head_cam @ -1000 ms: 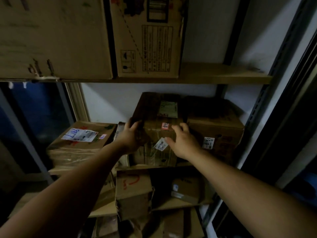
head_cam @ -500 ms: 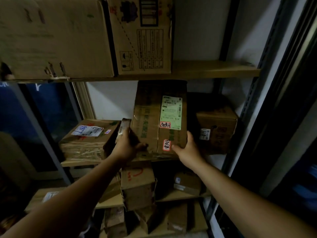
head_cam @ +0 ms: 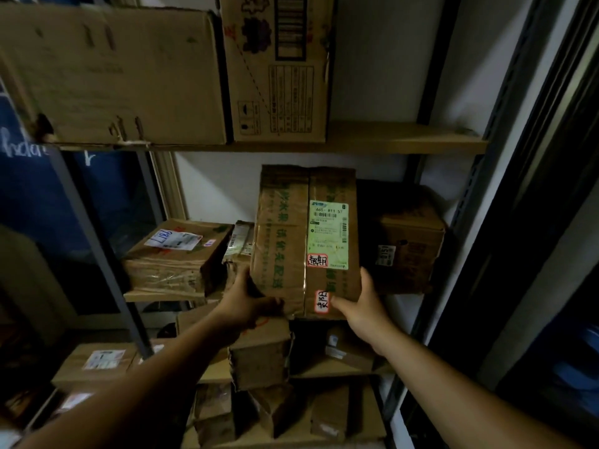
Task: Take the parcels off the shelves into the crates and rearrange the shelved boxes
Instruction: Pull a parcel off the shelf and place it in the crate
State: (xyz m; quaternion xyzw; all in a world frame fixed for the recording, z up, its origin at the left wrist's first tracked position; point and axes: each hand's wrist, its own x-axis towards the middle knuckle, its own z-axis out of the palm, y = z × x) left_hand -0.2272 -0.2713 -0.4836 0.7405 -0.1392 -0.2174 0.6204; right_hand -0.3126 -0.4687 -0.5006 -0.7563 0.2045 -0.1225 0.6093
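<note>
Two bare hands reach forward from the bottom of the view, the left hand [head_cam: 246,306] at the lower left corner and the right hand [head_cam: 363,306] at the lower right corner of one tall cardboard box [head_cam: 285,241]. On each hand the thumb lies on the box's front and the fingers [head_cam: 364,280] wrap its side, so both are clamped on it. The box stands on end at the front of the middle shelf [head_cam: 162,295]; whether its lower edge rests on the board I cannot tell. Its front carries one green-and-white shipping label [head_cam: 329,234] and two red-bordered stickers, one [head_cam: 317,260] at the label's lower left corner and one [head_cam: 322,302] near the bottom edge. Below the hands, the lower shelf shows three parcels: a box under the left hand [head_cam: 259,354], a smaller parcel [head_cam: 346,348] under the right, and a flat labelled box [head_cam: 97,361] well to the left. On the middle shelf three more sit round the held box: a flat box with a white label [head_cam: 171,260] at left, a thin parcel [head_cam: 240,244] just beside the held box, and a dark box [head_cam: 411,251] at right. On the upper shelf [head_cam: 405,137] stand two cartons side by side, touching, a plain carton [head_cam: 113,76] and a printed carton with a barcode [head_cam: 278,69].
</note>
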